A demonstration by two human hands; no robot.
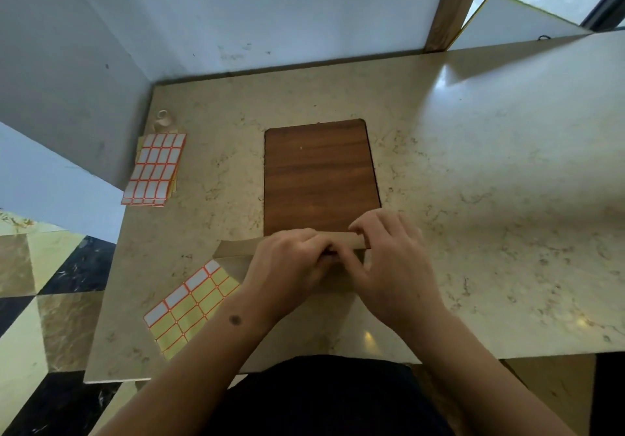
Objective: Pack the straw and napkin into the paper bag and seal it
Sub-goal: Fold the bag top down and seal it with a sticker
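Note:
A brown paper bag (233, 249) lies flat on the marble table near me, its top edge folded over. My left hand (287, 263) and my right hand (389, 259) both press on the folded top strip, fingers curled over it, and they cover most of the bag. A partly used label sheet (189, 307), yellow with a few white stickers left, lies at the bag's left, touching my left wrist. Neither the straw nor the napkin shows anywhere.
A wooden board (318, 175) lies just beyond the bag. A stack of white sticker sheets (154, 170) sits at the table's far left, with a small clear tape roll (163, 117) behind it. A wall stands behind, and the table edge (101, 300) drops to a tiled floor at left.

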